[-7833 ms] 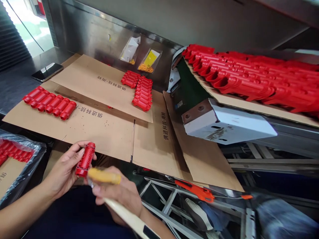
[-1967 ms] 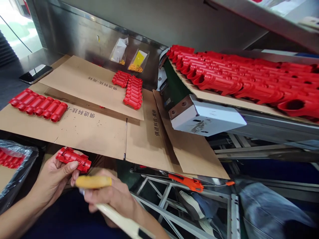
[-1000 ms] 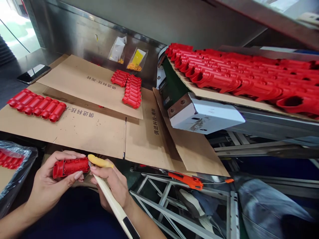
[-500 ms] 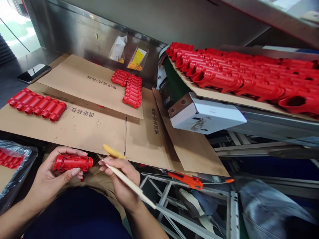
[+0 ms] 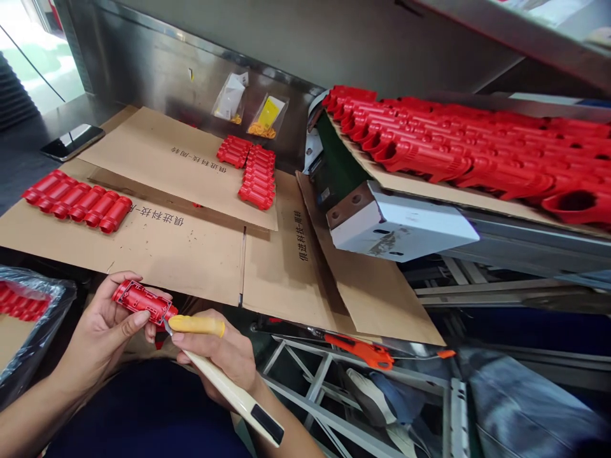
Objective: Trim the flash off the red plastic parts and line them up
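My left hand is closed around a red plastic tube-shaped part, its flat face with a dark-edged outline turned up toward me. Thumb and fingers grip it from both sides. My right hand is wrapped around a knife with a pale handle and a dark patch near its rear end. A yellow finger cot covers one of its fingers. The small metal tip of the knife meets the right end of the red part, partly hidden by my fingers.
Several red parts lie in a row on cardboard; more red parts lie farther back. Many fill the raised conveyor at right. A phone, small plastic bags and an orange-handled tool are around.
My right hand has moved left and brought the knife's tip to the red part. My left hand has tilted the part, its right end now lower.
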